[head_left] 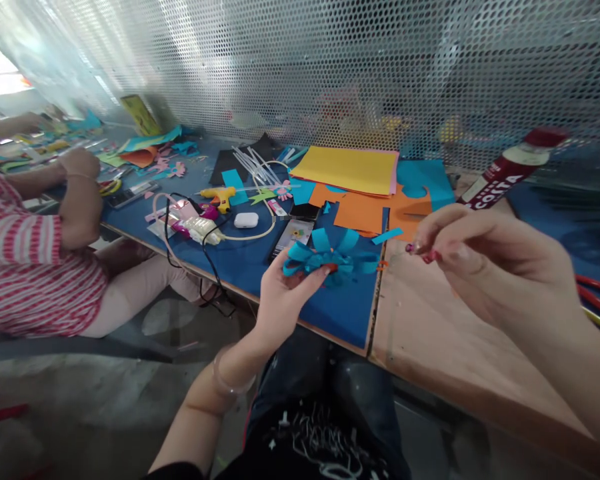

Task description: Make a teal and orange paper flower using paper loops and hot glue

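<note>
A blue paper flower (347,261) with looped and flat petals is held over the front of the blue table. My left hand (283,300) grips it from the left, thumb pressed near a small orange-red piece at its centre. An orange bit sticks out at the flower's right end. To the right of the flower, my right hand (500,267) is raised over the wooden tabletop with its fingers pinched. Small red and purple spots show at those fingertips; I cannot tell whether they are nails or something held. A phone (294,237) lies just behind the flower.
A yellow glue gun (221,197), white earbud case (246,220), power strip (200,228) with cables and glue sticks (256,167) lie left. Yellow sheets (347,168) and cut orange paper (359,212) lie behind. A bottle (510,167) stands right. Another person (35,247) sits left, beside a perforated metal screen (300,73).
</note>
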`<state>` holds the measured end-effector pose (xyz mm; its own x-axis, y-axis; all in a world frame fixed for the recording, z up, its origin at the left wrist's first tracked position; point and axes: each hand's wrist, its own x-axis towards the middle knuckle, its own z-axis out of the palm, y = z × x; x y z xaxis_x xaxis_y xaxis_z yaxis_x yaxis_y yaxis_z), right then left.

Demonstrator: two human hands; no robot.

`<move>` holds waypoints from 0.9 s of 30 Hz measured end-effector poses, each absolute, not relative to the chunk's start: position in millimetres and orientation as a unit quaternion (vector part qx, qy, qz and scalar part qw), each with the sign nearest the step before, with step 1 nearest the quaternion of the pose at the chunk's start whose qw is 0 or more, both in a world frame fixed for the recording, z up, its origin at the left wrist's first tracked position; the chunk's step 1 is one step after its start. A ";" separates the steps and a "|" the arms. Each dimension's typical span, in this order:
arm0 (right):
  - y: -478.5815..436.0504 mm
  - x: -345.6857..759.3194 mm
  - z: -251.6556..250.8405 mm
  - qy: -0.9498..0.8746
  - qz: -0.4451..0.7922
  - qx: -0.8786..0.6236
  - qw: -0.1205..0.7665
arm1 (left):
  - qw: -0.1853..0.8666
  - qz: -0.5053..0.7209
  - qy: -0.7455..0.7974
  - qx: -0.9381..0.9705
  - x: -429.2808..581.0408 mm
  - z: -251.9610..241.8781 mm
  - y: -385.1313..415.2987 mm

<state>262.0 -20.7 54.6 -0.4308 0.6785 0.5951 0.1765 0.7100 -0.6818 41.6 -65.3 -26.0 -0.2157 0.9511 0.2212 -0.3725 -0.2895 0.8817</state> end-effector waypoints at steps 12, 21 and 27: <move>-7.7 266.2 56.4 -0.805 0.288 -0.257 0.451 | 0.542 0.711 0.339 0.293 69.0 -38.2 -41.2; -5.1 270.5 47.3 -0.807 0.308 -0.327 0.383 | 0.547 0.725 0.349 0.230 67.5 -46.0 -41.4; -10.8 264.0 49.7 -0.828 0.274 -0.301 0.386 | 0.580 0.729 0.309 0.193 61.1 -55.3 -37.1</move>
<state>264.0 -10.8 49.7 -0.5202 0.7106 0.4738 0.2871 0.6679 -0.6866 61.1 -37.1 -55.3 -0.2528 0.9645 -0.0769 -0.7252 -0.1363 0.6749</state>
